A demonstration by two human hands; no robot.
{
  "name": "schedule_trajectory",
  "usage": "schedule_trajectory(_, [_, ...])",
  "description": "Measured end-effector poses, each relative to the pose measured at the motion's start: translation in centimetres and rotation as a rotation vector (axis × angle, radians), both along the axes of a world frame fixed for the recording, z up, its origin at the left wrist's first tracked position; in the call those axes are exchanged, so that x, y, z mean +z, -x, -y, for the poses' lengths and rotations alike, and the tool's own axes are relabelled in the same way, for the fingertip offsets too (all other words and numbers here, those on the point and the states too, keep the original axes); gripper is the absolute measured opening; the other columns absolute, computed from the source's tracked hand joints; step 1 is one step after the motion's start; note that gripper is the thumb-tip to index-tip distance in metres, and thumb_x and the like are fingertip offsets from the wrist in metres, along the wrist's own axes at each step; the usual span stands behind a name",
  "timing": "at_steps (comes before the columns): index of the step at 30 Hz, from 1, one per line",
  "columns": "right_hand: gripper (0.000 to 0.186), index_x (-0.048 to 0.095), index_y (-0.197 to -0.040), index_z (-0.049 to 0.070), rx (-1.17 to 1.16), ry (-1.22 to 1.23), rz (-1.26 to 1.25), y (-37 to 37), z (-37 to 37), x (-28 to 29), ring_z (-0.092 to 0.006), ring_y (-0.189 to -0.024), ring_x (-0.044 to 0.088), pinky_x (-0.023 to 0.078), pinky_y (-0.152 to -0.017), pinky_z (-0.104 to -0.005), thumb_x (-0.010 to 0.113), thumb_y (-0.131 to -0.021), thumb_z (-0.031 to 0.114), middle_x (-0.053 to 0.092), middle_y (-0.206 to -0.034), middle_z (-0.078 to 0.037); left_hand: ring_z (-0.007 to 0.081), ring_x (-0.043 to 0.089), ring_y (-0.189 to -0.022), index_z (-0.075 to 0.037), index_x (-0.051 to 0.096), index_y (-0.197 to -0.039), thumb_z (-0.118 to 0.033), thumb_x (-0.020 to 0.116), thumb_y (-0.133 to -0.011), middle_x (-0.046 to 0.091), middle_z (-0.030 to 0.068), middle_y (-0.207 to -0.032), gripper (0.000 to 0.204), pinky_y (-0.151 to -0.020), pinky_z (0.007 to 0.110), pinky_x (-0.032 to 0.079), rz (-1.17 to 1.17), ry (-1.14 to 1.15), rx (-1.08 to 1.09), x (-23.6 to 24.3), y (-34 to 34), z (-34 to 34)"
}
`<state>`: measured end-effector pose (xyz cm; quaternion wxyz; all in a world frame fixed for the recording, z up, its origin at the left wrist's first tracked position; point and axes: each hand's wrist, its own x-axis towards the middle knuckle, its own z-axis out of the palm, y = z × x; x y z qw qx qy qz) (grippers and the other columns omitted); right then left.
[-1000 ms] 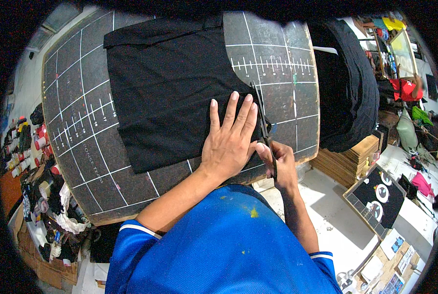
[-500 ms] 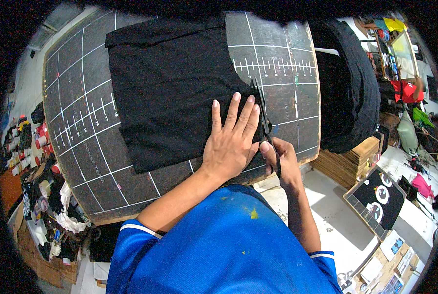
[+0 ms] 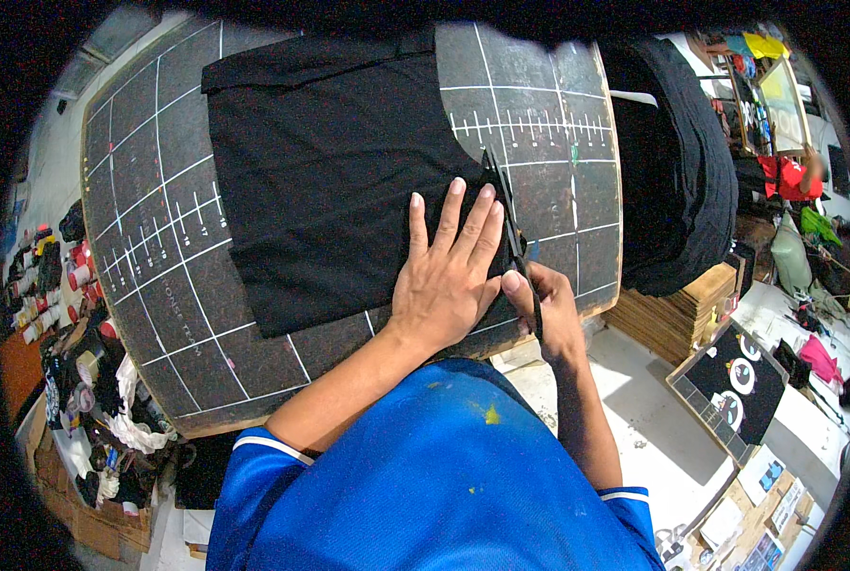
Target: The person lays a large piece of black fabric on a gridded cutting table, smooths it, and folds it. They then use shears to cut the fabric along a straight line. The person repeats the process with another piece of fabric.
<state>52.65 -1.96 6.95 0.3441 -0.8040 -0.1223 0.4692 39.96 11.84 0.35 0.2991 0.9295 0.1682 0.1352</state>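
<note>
Black fabric [image 3: 330, 181] lies spread on a dark cutting table [image 3: 567, 200] marked with white grid lines. My left hand [image 3: 449, 266] presses flat on the lower right part of the cloth, fingers spread and pointing away from me. Just right of those fingers, my right hand [image 3: 548, 309] grips a pair of black-handled scissors [image 3: 512, 219]. The blades point away from me along the fabric's right edge, their tips near the inner curve of that edge. Whether cloth lies between the blades is hard to make out.
A thick pile of black fabric [image 3: 682, 171] hangs beyond the table's right edge, above a stack of brown boards [image 3: 682, 314]. Thread spools [image 3: 44, 285] and scraps crowd the left side. A panel with black-and-white round designs [image 3: 734, 385] lies at the lower right.
The scissors' blades have come slightly closer together at the tips. My left hand and the fabric have barely shifted.
</note>
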Motion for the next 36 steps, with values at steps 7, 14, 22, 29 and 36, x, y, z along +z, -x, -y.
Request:
schedule_trajectory(7, [0.056,0.067,-0.081,0.006,-0.052,-0.057,0.074,0.9,-0.4,0.2,-0.0061,-0.059,0.051,0.04,-0.053,-0.0264,0.08,-0.099,0.057,0.059,-0.071,0.003,0.0441,0.019,-0.169,0.002,0.043,-0.167,-0.045,0.07,-0.098,0.033,0.0172,-0.18,0.088,-0.133,0.073,0.01,-0.007,-0.026,0.004,0.0,0.0,0.1])
schedule_trajectory(14, [0.059,0.063,-0.076,0.009,-0.065,-0.023,0.063,0.9,0.2,-0.1,-0.0048,-0.051,0.048,0.038,-0.046,-0.0251,0.08,-0.099,0.06,0.054,-0.065,0.005,0.045,0.02,-0.169,0.003,0.044,-0.165,-0.046,0.062,-0.102,0.035,0.0169,-0.179,0.082,-0.131,0.075,0.009,0.011,0.026,0.0,0.1,0.0,0.0])
schedule_trajectory(22, [0.051,0.071,-0.084,0.003,-0.002,-0.009,-0.007,-0.5,-0.1,0.1,-0.0078,-0.061,0.055,0.042,-0.052,-0.0288,0.083,-0.099,0.051,0.062,-0.07,0.002,0.0437,0.017,-0.169,0.002,0.042,-0.167,-0.044,0.069,-0.098,0.034,0.0173,-0.179,0.088,-0.133,0.073,0.008,0.007,0.008,-0.013,0.1,0.1,-0.1])
schedule_trajectory(29, [0.049,0.071,-0.085,0.003,0.035,-0.015,0.026,-1.1,-0.2,-0.4,-0.0073,-0.07,0.054,0.043,-0.061,-0.0295,0.082,-0.099,0.049,0.061,-0.075,0.003,0.0432,0.017,-0.17,0.001,0.042,-0.167,-0.039,0.073,-0.095,0.034,0.0167,-0.179,0.088,-0.133,0.073,0.008,0.009,0.013,-0.006,0.2,0.1,-0.2])
schedule_trajectory(36, [0.05,0.072,-0.084,0.002,-0.006,-0.038,0.023,-0.7,-0.1,-0.1,-0.007,-0.071,0.052,0.042,-0.063,-0.0289,0.084,-0.098,0.049,0.062,-0.075,0.004,0.043,0.018,-0.169,0.001,0.042,-0.167,-0.038,0.074,-0.095,0.035,0.0162,-0.179,0.088,-0.133,0.072,0.008,0.016,0.04,-0.001,0.2,0.1,-0.2])
